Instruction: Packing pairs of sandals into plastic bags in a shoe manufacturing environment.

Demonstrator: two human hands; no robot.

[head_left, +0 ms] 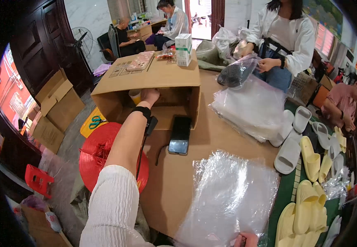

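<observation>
My left arm, in a white sleeve with a black wristband, stretches into the open side of a cardboard box (145, 76). Inside, my left hand (149, 97) is beside a yellow and white paper cup (135, 97); its fingers are mostly hidden. At the lower edge, my right hand (247, 239) shows only in part, its fingers curled at the near edge of a stack of clear plastic bags (232, 193). Before the box lies a dark phone (180, 136). Under my left forearm is a big roll of red plastic twine (98, 152).
Teal-handled scissors (96, 122) lie left of the box. A white and green carton (183, 49) stands on top. More clear bags (250, 105) lie before a co-worker (283, 37) handling a bagged dark item. Yellow slippers (308, 206) and grey slippers (288, 154) line the right.
</observation>
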